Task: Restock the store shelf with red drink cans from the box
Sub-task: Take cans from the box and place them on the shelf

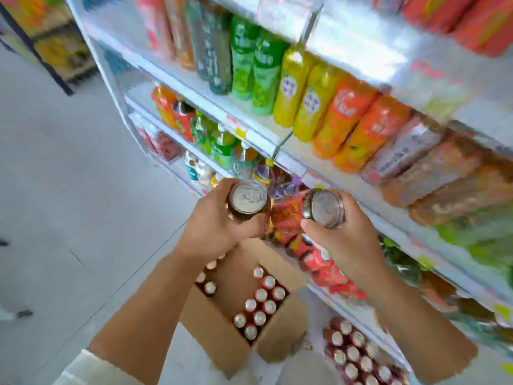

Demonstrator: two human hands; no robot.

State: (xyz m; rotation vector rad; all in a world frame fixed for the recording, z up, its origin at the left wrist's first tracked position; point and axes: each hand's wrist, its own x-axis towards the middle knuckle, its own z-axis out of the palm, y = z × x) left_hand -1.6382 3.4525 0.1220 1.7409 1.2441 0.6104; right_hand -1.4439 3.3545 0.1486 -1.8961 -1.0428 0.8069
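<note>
The person's left hand and right hand were bare, and so were both wrists. The forearms were uncovered along nearly all of their visible length. On the left arm a sleeve showed at the lower left corner. It was pale cream-white fabric, soft and slightly rumpled, and its edge lay across the arm near the elbow. The weave was too blurred to make out. The upper end of the right forearm was smeared by blur at the lower right, so what covered it there could not be told.
</note>
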